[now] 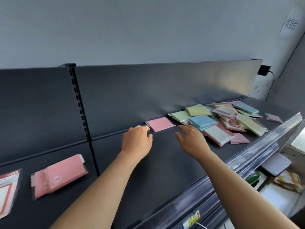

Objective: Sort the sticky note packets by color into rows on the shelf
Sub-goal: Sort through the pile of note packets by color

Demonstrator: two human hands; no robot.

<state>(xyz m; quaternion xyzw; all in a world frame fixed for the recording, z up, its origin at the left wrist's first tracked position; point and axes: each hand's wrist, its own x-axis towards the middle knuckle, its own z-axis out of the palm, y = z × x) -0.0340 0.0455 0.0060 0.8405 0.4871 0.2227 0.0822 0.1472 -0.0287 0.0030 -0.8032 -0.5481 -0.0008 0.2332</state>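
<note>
Pink stack [59,176], left bay: pkts flat and overlapped, long axis running near-left to far-right. Single pink pkt [159,123] lies flat at the far edge of the shelf [165,171], against the back panel [132,96]. It is approx square, turned a little, w/ one corner pointing left. To its right is the mixed pile [231,119]: green, yellow, blue, pink and white pkts lying at all angles, no common direction. Lone pink pkt [274,117] sits apart, right of the pile.

Around: red-and-white packet [6,192] at the left frame edge, partly cut off. Slotted post [79,109] splits the two bays.

Left hand [137,141]: fingers curled, tips at the single pink pkt's left corner, thumb apart. Touching or pinching, can't tell. Right hand [191,138]: fingers straight and spread, holding nothing, over bare shelf just beside the pile's near-left edge.
</note>
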